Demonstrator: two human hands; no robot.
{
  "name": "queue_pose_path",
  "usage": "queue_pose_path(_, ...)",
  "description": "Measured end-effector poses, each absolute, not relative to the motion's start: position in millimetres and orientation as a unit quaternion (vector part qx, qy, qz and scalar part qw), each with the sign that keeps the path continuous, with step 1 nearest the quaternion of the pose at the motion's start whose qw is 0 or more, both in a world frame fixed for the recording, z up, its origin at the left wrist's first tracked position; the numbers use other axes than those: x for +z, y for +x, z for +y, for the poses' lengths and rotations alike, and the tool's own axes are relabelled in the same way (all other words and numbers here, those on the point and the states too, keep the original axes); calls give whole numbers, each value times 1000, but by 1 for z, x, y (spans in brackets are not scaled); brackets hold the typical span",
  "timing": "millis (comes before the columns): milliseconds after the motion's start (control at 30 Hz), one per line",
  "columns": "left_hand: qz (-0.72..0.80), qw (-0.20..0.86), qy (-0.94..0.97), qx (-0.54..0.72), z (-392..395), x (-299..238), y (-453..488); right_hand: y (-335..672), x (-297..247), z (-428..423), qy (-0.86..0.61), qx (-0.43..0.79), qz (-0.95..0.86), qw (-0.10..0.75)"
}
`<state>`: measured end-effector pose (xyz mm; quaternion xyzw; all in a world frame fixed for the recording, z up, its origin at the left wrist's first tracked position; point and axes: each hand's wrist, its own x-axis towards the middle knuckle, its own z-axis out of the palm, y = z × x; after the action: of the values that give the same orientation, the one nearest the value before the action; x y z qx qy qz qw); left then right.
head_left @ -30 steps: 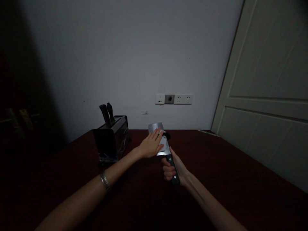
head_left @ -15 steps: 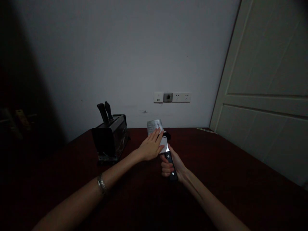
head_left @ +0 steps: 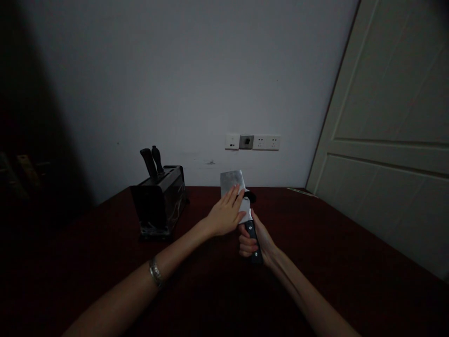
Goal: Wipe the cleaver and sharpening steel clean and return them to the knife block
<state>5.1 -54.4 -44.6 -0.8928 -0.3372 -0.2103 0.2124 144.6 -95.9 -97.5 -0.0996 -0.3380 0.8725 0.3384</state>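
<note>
My right hand [head_left: 255, 241] grips the black handle of a cleaver [head_left: 232, 181], whose broad steel blade points away from me over the dark red table [head_left: 333, 243]. My left hand [head_left: 226, 214] lies flat on the blade, fingers stretched out, with something white under the fingertips. A small black object [head_left: 250, 196] sits just behind the blade; I cannot make out what it is.
A black knife block [head_left: 159, 200] with two dark handles sticking out stands on the table to the left. Wall sockets [head_left: 252, 142] sit low on the grey wall. A pale door [head_left: 389, 140] stands at the right. The far left is in deep shadow.
The cleaver's blade has tilted up a little and shifted slightly right. My left hand has stayed flat on it and my right hand keeps its grip on the handle.
</note>
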Motion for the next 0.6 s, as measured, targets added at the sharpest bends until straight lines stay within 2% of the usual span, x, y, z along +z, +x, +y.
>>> queue_pose_path(133, -323, 213, -899, -204, -57, -49, 6, 146, -98, -95, -119, 868, -337, 344)
queue_pose_path(400, -403, 199, -871, -199, -8, -17, -2, 133, -100, -101, -82, 889, -331, 306)
queue_pose_path(600, -332, 207, -900, -191, -44, -37, 14, 141, -100, -97, -93, 874, -323, 351)
